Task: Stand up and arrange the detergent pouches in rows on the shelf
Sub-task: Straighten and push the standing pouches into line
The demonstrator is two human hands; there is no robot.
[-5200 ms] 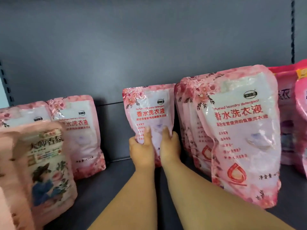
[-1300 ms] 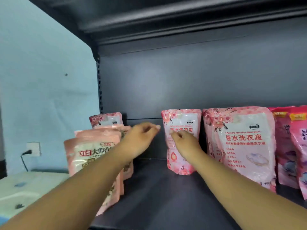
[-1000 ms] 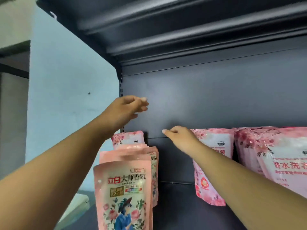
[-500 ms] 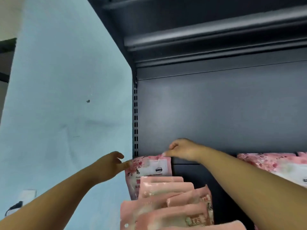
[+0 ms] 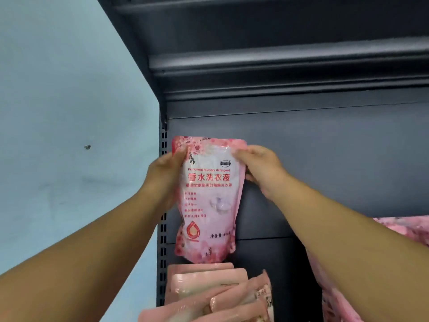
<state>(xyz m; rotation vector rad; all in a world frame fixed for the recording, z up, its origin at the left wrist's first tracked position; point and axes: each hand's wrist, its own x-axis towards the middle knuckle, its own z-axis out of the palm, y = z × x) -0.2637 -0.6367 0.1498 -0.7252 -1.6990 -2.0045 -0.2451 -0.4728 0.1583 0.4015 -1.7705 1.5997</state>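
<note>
Holding one pink detergent pouch (image 5: 209, 201) up by its top corners, left hand (image 5: 166, 175) pinching the upper left edge, right hand (image 5: 257, 166) pinching the upper right, both closed on the film, pouch hanging upright and label forward, clear of everything below

Hanging it at the left end of the shelf, close against the slotted upright (image 5: 163, 228) and in front of the dark back panel (image 5: 325, 170); shelf floor itself hidden below the picture's edge, so no telling how far the base sits above it

Waiting underneath, a stack of peach pouches (image 5: 209, 291) lined up front to back, tops just under the hanging base; over at the right edge, more pink pouches (image 5: 408, 228) standing in their own group, well apart

Judging the step: setting this one down square, probably at the rear left corner behind the peach line. Best done by keeping both corners level, lowering the gusset flat first, then letting the top lean lightly on the back panel before letting go. Soft liquid inside, so likely slumping if released tilted

Watching the margins: tight on the left against the upright, peach tops crowding from below, easy to knock over. Plenty of open room between the two groups and above, under the upper shelf (image 5: 278, 63)
</note>
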